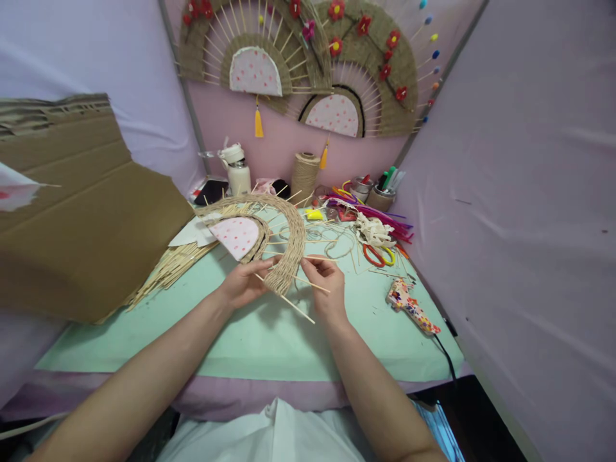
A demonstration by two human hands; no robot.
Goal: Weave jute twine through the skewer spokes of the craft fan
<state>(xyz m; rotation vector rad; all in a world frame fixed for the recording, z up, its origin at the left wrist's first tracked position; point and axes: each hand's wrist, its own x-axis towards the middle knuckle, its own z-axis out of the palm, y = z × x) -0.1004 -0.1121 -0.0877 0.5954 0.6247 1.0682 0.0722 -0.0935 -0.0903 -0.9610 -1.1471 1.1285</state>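
Above the mint-green table (231,350) I hold a half-round fan (294,239) woven of twine over thin sticks. A dotted pink-and-white half circle (237,236) forms its centre, and stick ends poke out past the woven band. My left hand (248,282) grips the fan's near lower edge, fingers partly behind it. On the fan's right side my right hand (326,285) is closed, thumb and fingertips pinching at the outer edge by a protruding stick (321,258). Loose twine (332,247) lies behind that hand.
Large cardboard (91,218) rises at the left beside a bundle of sticks (168,269). A twine spool (305,176), bottle (239,173) and pen pot (382,196) stand at the back. Scissors (378,255) and a patterned glue gun (411,305) with a cord lie right. Finished fans (375,96) hang behind.
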